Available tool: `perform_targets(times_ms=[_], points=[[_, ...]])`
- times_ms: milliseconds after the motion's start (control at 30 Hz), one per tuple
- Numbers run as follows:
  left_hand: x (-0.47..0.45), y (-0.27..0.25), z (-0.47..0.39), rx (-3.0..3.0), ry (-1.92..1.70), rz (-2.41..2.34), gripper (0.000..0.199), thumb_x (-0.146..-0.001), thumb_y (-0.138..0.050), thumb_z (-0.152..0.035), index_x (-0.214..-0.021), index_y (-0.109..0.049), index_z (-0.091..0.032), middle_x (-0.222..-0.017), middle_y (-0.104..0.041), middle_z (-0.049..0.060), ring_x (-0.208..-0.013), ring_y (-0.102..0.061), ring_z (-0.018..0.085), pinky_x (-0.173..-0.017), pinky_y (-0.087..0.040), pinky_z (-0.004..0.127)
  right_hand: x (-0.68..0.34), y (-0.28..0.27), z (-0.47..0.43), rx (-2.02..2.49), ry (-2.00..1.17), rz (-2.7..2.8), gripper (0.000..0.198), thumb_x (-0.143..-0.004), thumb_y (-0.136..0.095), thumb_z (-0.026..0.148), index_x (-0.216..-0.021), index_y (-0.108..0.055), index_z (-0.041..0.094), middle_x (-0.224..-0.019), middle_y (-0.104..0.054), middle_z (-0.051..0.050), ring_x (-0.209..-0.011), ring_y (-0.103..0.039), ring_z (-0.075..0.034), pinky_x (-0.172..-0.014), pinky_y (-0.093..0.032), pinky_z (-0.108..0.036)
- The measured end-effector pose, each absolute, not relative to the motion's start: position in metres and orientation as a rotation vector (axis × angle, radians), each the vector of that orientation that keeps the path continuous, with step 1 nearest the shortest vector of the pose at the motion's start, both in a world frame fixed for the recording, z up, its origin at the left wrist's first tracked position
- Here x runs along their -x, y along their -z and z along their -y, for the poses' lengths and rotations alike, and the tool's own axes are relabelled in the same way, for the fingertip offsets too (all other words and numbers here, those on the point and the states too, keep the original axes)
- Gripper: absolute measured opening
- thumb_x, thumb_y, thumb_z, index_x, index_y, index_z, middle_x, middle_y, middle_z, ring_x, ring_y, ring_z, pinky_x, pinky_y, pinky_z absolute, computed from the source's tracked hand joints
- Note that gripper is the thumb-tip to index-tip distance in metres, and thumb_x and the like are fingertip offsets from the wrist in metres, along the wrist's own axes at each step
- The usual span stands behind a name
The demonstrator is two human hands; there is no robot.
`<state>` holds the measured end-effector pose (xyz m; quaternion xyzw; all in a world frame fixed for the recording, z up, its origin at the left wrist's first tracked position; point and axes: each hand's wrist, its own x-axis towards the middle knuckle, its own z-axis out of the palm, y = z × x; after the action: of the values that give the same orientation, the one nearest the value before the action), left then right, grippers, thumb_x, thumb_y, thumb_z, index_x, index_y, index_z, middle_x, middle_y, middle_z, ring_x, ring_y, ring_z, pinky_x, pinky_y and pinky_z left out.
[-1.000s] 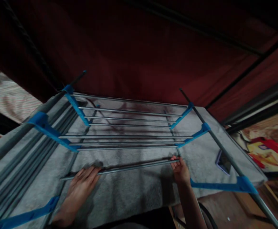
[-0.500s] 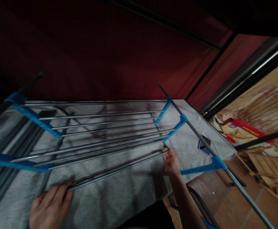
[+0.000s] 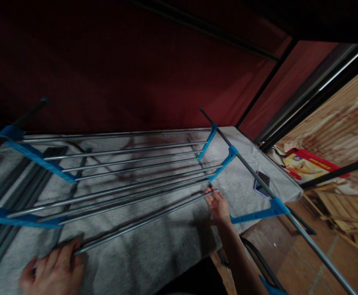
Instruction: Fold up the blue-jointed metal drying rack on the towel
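Head cam, qty 1.
Faces fwd/down over table (image 3: 154,250), close range; L hand (image 3: 54,266) nearer lens than R hand (image 3: 218,205).

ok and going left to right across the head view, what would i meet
Left hand → held rod → right hand → phone → red box.

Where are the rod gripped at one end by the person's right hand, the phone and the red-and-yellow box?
Rod (image 3: 145,221), head view: the middle of its length.
Phone (image 3: 265,179), head view: its screen, above the crossing pole.
Box (image 3: 308,165), head view: its printed face.
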<state>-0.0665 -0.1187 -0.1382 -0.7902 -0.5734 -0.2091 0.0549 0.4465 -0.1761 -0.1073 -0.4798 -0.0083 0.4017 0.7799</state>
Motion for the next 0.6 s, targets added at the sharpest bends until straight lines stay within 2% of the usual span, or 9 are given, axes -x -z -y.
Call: perform_targets(times_ms=[67, 133, 233, 400, 600], points=[[0.056, 0.128, 0.121, 2.279, 0.624, 1.831, 0.046, -0.087, -0.041, -0.034, -0.117, -0.073, -0.023, -0.094, -0.075, 0.011, -0.095, -0.067, 0.037, -0.095, -0.047, 0.058, -0.446, 0.108, 0.176, 1.041, -0.853, 0.007, 0.037, -0.066, -0.096, 0.033, -0.089, -0.07, 0.023, -0.088, -0.081, 0.001, -0.079, -0.077, -0.014, -0.072, -0.064, -0.024], [0.05, 0.122, 0.122, 2.317, 0.583, 1.849, 0.046, -0.088, -0.04, -0.034, -0.117, -0.073, -0.02, -0.097, -0.076, 0.012, -0.093, -0.068, 0.036, -0.089, -0.048, 0.054, -0.446, 0.11, 0.176, 1.035, -0.841, -0.005, 0.043, -0.06, -0.1, 0.036, -0.086, -0.068, 0.024, -0.086, -0.08, 0.001, -0.077, -0.076, -0.014, -0.072, -0.064, -0.023], [0.053, 0.123, 0.123, 2.421, 0.573, 1.821, 0.04, -0.09, -0.044, -0.037, -0.116, -0.071, -0.025, -0.101, -0.078, 0.01, -0.096, -0.07, 0.036, -0.085, -0.048, 0.051, -0.446, 0.111, 0.176, 1.016, -0.836, -0.014, 0.047, -0.056, -0.102, 0.037, -0.083, -0.065, 0.024, -0.083, -0.079, 0.002, -0.076, -0.076, -0.012, -0.073, -0.064, -0.022], [0.062, 0.13, 0.123, 2.486, 0.595, 1.76, 0.035, -0.094, -0.043, -0.037, -0.119, -0.067, -0.03, -0.11, -0.08, 0.007, -0.099, -0.073, 0.033, -0.084, -0.05, 0.05, -0.447, 0.111, 0.175, 1.032, -0.828, -0.044, 0.046, -0.059, -0.101, 0.037, -0.083, -0.064, 0.025, -0.078, -0.076, 0.006, -0.071, -0.074, -0.01, -0.067, -0.062, -0.019], [0.06, 0.131, 0.12, 2.571, 0.698, 1.515, 0.026, -0.099, -0.046, -0.037, -0.111, -0.069, -0.031, -0.097, -0.079, 0.002, -0.089, -0.074, 0.029, -0.078, -0.054, 0.046, -0.45, 0.116, 0.178, 1.065, -0.809, -0.016, 0.044, -0.061, -0.1, 0.038, -0.082, -0.065, 0.024, -0.079, -0.076, 0.005, -0.073, -0.074, -0.012, -0.07, -0.061, -0.022]])
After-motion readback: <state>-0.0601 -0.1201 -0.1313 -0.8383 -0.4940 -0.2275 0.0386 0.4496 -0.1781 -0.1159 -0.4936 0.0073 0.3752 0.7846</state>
